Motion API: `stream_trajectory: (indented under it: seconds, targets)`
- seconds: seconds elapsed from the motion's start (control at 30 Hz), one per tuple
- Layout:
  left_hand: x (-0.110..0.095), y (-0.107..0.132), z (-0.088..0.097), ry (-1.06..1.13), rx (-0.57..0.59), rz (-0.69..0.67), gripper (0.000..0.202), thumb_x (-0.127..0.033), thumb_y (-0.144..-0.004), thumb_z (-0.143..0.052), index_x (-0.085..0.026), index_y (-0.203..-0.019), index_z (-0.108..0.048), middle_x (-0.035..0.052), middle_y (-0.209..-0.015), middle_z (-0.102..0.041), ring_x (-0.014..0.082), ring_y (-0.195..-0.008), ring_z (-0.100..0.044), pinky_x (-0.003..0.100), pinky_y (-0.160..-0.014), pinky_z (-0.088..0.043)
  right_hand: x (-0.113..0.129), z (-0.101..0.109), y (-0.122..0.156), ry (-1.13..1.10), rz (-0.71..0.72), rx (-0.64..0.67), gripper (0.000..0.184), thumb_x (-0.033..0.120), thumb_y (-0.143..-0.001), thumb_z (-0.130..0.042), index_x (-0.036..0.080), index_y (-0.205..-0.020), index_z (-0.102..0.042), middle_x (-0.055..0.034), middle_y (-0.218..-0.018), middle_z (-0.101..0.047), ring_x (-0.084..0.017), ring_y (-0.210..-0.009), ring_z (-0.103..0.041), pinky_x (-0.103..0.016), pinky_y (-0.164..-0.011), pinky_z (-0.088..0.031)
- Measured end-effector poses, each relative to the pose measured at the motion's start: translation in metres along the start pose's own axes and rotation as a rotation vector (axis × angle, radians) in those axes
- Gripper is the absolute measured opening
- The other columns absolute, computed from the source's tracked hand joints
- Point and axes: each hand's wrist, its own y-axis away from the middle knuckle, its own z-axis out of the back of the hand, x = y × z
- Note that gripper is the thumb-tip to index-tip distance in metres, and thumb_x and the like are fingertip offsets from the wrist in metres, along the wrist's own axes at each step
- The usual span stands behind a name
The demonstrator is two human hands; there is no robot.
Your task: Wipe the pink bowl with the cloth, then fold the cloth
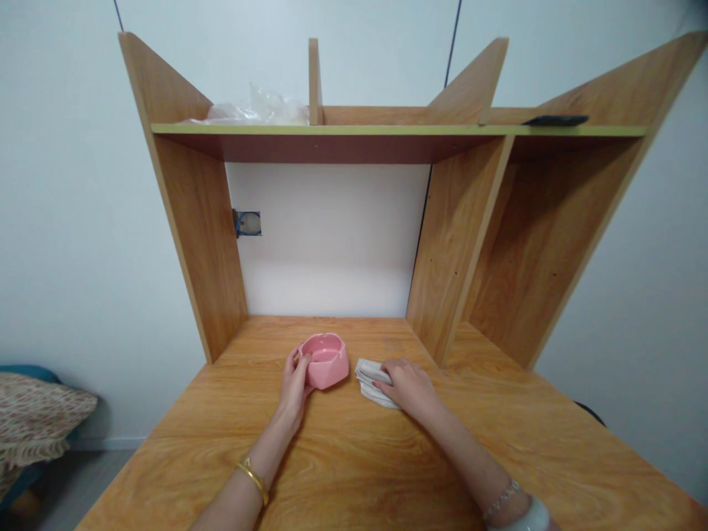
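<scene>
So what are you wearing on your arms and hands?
No sleeves, no gloves. A gold bangle circles the left wrist. The right wrist has a thin silvery chain bracelet and a wide pale bangle beside it.

L hand [295, 383] grips the near-left rim of the pink bowl [325, 359], which sits upright on the wooden desk [354, 457]; R hand [406, 386] lies flat on the folded white cloth [369, 377], just right of the bowl w/ a narrow gap between them. Gold bangle [254, 479] on L wrist, thin bracelet [501, 500] on R wrist. Top shelf [343, 130] of the hutch carries a clear plastic bag [259, 108] at left and a dark flat item [554, 119] at right.
</scene>
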Motion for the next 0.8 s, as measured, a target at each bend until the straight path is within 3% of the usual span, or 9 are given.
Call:
stream_trajectory:
  seconds: [0.13,0.27,0.43,0.6,0.7,0.8]
  targets:
    - [0.001,-0.001,0.000,0.056,0.027,0.028,0.048,-0.036,-0.064,-0.067,-0.020,-0.107,-0.052,0.0041,-0.093,-0.059,0.0098,-0.068,-0.055,0.017,-0.054,-0.044,-0.007,0.003,-0.002,0.014,-0.016,-0.045,0.020,0.022,-0.080,-0.044,0.018,-0.077,-0.064,-0.0094,-0.085,-0.066,-0.021,-0.085,-0.057,-0.026,-0.070,-0.035]
    - [-0.001,0.000,0.000,0.059,0.095,0.065,0.041,-0.040,-0.061,-0.067,-0.017,-0.094,-0.059,0.0012,-0.079,-0.060,0.0091,-0.063,-0.053,0.017,-0.053,-0.043,-0.029,0.012,-0.004,-0.008,-0.137,-0.146,0.025,0.025,-0.083,-0.038,0.016,-0.084,-0.062,-0.0114,-0.084,-0.065,-0.021,-0.081,-0.057,-0.026,-0.064,-0.035]
    - [-0.001,0.002,0.000,0.004,0.129,0.087,0.039,-0.047,-0.058,-0.066,-0.017,-0.081,-0.060,-0.0023,-0.064,-0.057,0.0088,-0.057,-0.052,0.019,-0.054,-0.043,-0.059,0.037,0.000,-0.240,-0.376,-0.577,0.029,0.038,-0.081,-0.037,0.017,-0.081,-0.057,-0.0041,-0.062,-0.058,-0.016,-0.054,-0.050,-0.024,-0.050,-0.030]
    - [0.003,0.003,-0.003,-0.022,0.178,0.112,0.040,-0.049,-0.056,-0.068,-0.016,-0.078,-0.061,-0.0029,-0.060,-0.057,0.0081,-0.054,-0.050,0.019,-0.053,-0.042,-0.068,0.065,0.009,-0.463,-0.354,-0.903,0.027,0.044,-0.077,-0.041,0.019,-0.065,-0.047,0.0033,-0.053,-0.045,-0.012,-0.049,-0.042,-0.022,-0.048,-0.029]
    - [0.004,0.005,-0.004,-0.050,0.200,0.109,0.037,-0.045,-0.056,-0.068,-0.016,-0.078,-0.062,-0.0039,-0.057,-0.056,0.0076,-0.052,-0.049,0.018,-0.052,-0.041,-0.062,0.070,0.012,-0.489,-0.330,-0.948,0.026,0.042,-0.077,-0.043,0.020,-0.065,-0.045,0.0041,-0.053,-0.044,-0.011,-0.050,-0.041,-0.021,-0.048,-0.030]
    - [0.006,0.006,-0.004,-0.105,0.226,0.091,0.035,-0.041,-0.058,-0.068,-0.015,-0.081,-0.064,-0.0018,-0.061,-0.059,0.0083,-0.055,-0.052,0.017,-0.051,-0.039,-0.047,0.062,0.009,-0.503,-0.255,-0.851,0.024,0.040,-0.078,-0.042,0.019,-0.072,-0.051,0.0033,-0.054,-0.047,-0.012,-0.050,-0.043,-0.022,-0.049,-0.031]
